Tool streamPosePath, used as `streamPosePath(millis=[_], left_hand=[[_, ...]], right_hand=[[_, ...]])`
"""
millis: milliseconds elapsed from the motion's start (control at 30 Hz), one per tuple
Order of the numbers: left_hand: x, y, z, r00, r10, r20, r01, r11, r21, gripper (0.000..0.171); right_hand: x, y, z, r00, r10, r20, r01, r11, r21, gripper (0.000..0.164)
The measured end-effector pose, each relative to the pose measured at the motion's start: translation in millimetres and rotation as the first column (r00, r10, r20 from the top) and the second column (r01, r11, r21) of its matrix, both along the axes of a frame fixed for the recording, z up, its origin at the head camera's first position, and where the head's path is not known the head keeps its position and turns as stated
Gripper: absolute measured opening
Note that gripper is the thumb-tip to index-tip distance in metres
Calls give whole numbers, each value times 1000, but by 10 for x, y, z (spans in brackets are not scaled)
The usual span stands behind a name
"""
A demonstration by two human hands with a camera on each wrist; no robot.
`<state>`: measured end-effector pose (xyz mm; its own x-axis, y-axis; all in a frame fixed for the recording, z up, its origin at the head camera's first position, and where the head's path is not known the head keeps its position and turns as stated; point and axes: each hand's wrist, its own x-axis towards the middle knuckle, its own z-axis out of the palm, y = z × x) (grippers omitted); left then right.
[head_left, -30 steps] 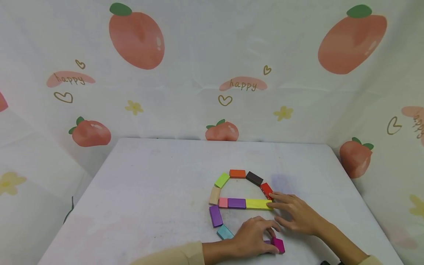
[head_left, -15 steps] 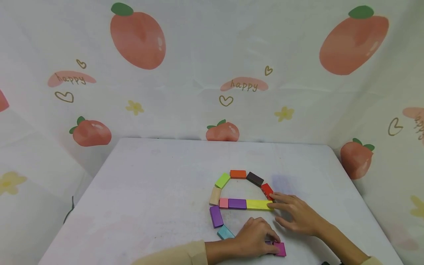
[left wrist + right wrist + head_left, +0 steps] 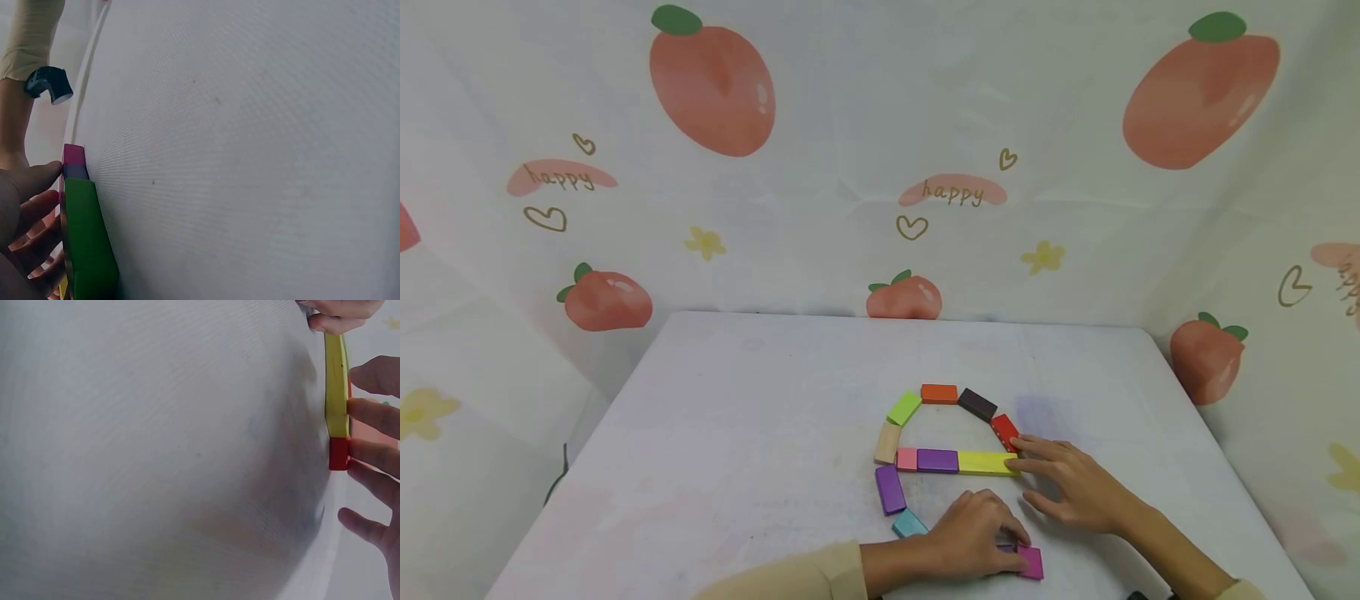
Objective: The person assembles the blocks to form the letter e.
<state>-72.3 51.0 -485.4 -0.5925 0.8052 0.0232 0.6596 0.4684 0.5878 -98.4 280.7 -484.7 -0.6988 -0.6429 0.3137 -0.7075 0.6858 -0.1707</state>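
My left hand (image 3: 972, 537) pinches a magenta block (image 3: 1032, 562) between thumb and fingers at the lower right end of a curve of blocks. The magenta block lies flat against a purple block (image 3: 75, 171), with a green block (image 3: 90, 237) beyond it in the left wrist view. In the head view the left hand hides the green block. My right hand (image 3: 1075, 487) has its fingers spread and extended, fingertips touching the yellow block (image 3: 987, 463) and the red block (image 3: 1004, 433). Those two blocks meet at the right end of the crossbar.
A teal block (image 3: 910, 523), violet block (image 3: 891, 490), tan block (image 3: 887, 443), lime block (image 3: 904, 408), orange block (image 3: 939, 394) and black block (image 3: 977, 405) continue the curve. A pink block (image 3: 907, 459) and another purple block (image 3: 937, 461) complete the crossbar row on the white table (image 3: 760, 433).
The magenta block, tilted a second ago, now lies flat and has slid slightly left towards the purple block under my left hand. My right hand has stayed in place.
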Motion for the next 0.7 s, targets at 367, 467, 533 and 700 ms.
streamPosePath(millis=[367, 467, 533, 700], left_hand=[[-301, -363, 110, 993, 102, 65, -109, 986, 124, 28], [-441, -578, 163, 981, 174, 82, -187, 964, 187, 28], [-547, -729, 197, 971, 227, 73, -238, 944, 229, 27], [-808, -1114, 257, 923, 385, 21, -373, 879, 297, 28]], right_hand=[[-82, -50, 133, 996, 5, 87, -11, 998, 67, 33], [-98, -70, 184, 988, -21, 154, 8, 996, 85, 33], [-108, -73, 215, 983, -36, 181, 20, 996, 89, 36], [-168, -16, 255, 987, -73, 145, 62, 995, 75, 46]])
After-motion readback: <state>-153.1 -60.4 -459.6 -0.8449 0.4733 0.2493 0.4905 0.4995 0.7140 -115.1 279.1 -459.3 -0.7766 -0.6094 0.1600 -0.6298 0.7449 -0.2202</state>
